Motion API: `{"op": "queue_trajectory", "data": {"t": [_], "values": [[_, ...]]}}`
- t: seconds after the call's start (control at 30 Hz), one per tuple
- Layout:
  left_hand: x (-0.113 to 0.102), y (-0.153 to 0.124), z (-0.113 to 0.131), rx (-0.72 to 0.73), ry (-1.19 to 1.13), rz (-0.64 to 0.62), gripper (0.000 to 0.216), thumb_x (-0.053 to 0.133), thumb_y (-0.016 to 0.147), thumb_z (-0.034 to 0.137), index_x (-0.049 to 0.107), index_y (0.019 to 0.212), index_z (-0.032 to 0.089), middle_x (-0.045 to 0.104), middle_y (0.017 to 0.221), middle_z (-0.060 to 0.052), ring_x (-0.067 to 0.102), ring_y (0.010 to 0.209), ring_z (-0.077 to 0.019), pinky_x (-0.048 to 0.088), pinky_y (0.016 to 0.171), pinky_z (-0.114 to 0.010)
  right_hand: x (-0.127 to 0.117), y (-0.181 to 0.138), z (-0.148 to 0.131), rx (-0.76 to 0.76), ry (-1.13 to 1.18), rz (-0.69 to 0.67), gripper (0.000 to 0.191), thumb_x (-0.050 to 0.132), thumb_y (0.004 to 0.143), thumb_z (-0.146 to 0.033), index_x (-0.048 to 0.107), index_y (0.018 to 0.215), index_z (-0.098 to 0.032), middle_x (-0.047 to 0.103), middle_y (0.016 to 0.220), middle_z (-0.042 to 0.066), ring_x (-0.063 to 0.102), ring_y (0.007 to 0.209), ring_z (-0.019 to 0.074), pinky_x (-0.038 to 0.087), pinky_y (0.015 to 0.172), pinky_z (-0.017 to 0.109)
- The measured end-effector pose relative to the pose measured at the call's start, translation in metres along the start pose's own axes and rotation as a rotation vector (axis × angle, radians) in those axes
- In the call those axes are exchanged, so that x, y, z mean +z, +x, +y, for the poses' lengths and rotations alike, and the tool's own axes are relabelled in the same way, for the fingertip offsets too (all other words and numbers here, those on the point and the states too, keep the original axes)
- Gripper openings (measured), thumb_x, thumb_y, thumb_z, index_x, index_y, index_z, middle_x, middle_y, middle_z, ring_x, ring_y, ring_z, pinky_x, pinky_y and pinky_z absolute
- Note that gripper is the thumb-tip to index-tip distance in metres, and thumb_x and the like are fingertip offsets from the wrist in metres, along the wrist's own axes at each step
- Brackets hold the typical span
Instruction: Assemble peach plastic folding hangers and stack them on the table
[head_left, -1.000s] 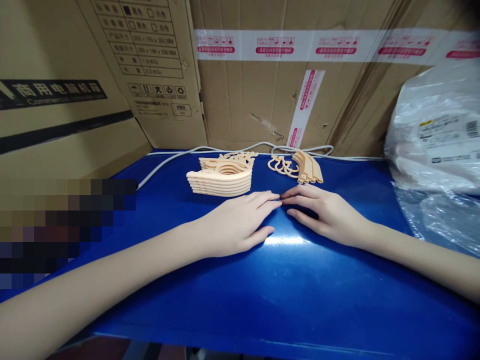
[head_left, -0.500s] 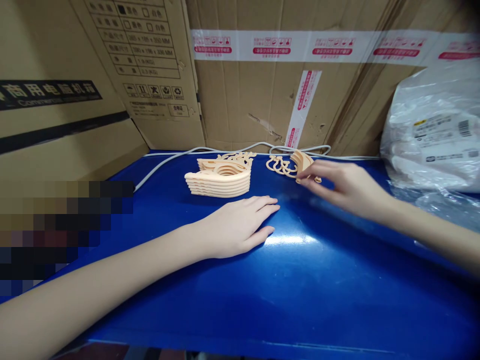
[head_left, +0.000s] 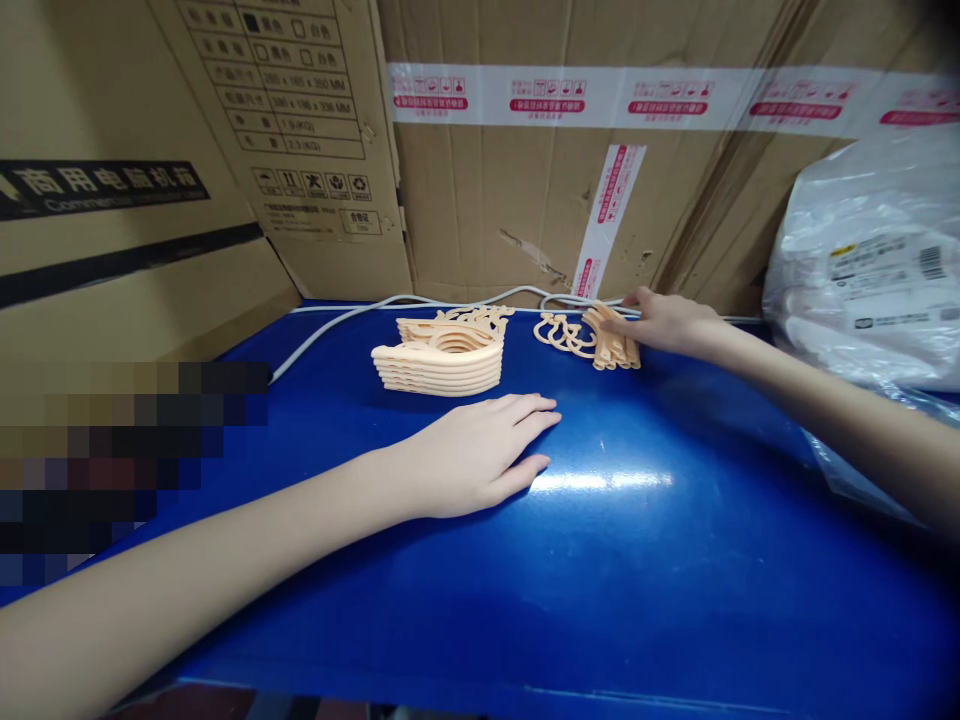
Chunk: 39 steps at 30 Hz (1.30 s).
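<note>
My left hand point(head_left: 480, 452) lies flat on the blue tabletop point(head_left: 600, 590), fingers stretched out, holding nothing. Just beyond it is a neat stack of peach plastic hangers point(head_left: 442, 372), with the hooks toward the back. My right hand point(head_left: 667, 322) reaches to the back of the table, at the right side of a second group of peach hangers point(head_left: 615, 350). Its thumb touches or nearly touches them, with the forefinger apart behind; the other fingers are mostly hidden. The hooks of this group point(head_left: 559, 332) point left, and its near ends sit slightly fanned.
Cardboard boxes point(head_left: 495, 210) wall off the back and left side. A white cable point(head_left: 330, 338) runs along the back of the table. Clear plastic packaging point(head_left: 870, 260) with a printed label stands at the right. A pixelated patch covers the left edge.
My right hand has moved back and slightly right, from the near ends of the right hangers to their far side, uncovering those ends. My left hand has stayed in place.
</note>
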<state>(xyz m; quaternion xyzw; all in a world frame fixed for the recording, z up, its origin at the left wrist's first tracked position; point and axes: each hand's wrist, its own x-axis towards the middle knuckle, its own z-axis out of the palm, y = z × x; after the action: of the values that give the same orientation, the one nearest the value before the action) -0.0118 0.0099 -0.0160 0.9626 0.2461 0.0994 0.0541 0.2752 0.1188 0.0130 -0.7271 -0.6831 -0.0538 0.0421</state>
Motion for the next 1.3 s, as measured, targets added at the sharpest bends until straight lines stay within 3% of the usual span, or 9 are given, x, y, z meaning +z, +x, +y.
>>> {"op": "queue_trajectory", "data": {"t": [0.2, 0.5, 0.77, 1.07, 1.2, 1.3], "values": [[0.0, 0.001, 0.0, -0.005, 0.014, -0.013, 0.046, 0.036, 0.099, 0.035, 0.044, 0.138, 0.012, 0.044, 0.146, -0.013, 0.042, 0.133, -0.0247, 0.036, 0.111, -0.039, 0.001, 0.013, 0.016, 0.032, 0.119, -0.059, 0.048, 0.052, 0.081, -0.04, 0.053, 0.124, -0.019, 0.071, 0.075, 0.006, 0.066, 0.074, 0.0255, 0.046, 0.066, 0.034], [0.0, 0.001, 0.001, -0.004, 0.019, -0.016, 0.046, 0.035, 0.099, 0.035, 0.044, 0.138, 0.012, 0.044, 0.145, -0.013, 0.043, 0.133, -0.0246, 0.036, 0.111, -0.039, 0.003, 0.012, 0.015, 0.018, 0.146, -0.108, 0.046, 0.051, 0.084, -0.04, 0.054, 0.123, -0.017, 0.067, 0.065, 0.004, 0.064, 0.065, 0.023, 0.046, 0.066, 0.033], [0.0, 0.0, 0.001, -0.001, 0.03, -0.008, 0.044, 0.037, 0.099, 0.034, 0.044, 0.137, 0.012, 0.045, 0.145, -0.012, 0.043, 0.133, -0.024, 0.037, 0.11, -0.039, 0.004, 0.008, 0.014, 0.028, 0.229, -0.146, 0.05, 0.052, 0.084, -0.039, 0.049, 0.127, -0.014, 0.063, 0.062, 0.003, 0.055, 0.044, 0.0178, 0.044, 0.049, 0.029], [0.0, 0.0, 0.001, -0.001, 0.033, -0.008, 0.045, 0.037, 0.099, 0.034, 0.044, 0.138, 0.011, 0.044, 0.145, -0.012, 0.043, 0.132, -0.0242, 0.037, 0.11, -0.04, -0.011, 0.005, 0.015, -0.017, 0.128, -0.014, 0.048, 0.047, 0.089, -0.042, 0.054, 0.118, -0.004, 0.067, 0.079, 0.016, 0.056, 0.059, 0.0169, 0.039, 0.059, 0.028], [0.001, -0.001, 0.0, 0.001, 0.035, -0.011, 0.044, 0.036, 0.099, 0.034, 0.045, 0.137, 0.012, 0.045, 0.145, -0.012, 0.044, 0.132, -0.0242, 0.038, 0.11, -0.04, -0.037, -0.007, 0.009, -0.113, 0.1, 0.056, 0.048, 0.046, 0.091, -0.036, 0.049, 0.126, -0.004, 0.067, 0.089, 0.016, 0.056, 0.066, 0.0159, 0.036, 0.061, 0.027], [0.001, -0.001, 0.001, 0.019, 0.063, 0.044, 0.043, 0.039, 0.099, 0.033, 0.045, 0.136, 0.012, 0.041, 0.147, -0.013, 0.036, 0.137, -0.0259, 0.036, 0.111, -0.042, -0.049, -0.03, -0.003, -0.365, 0.084, 0.062, 0.043, 0.044, 0.092, -0.034, 0.05, 0.126, -0.007, 0.066, 0.083, 0.01, 0.057, 0.066, 0.0142, 0.037, 0.062, 0.025]]}}
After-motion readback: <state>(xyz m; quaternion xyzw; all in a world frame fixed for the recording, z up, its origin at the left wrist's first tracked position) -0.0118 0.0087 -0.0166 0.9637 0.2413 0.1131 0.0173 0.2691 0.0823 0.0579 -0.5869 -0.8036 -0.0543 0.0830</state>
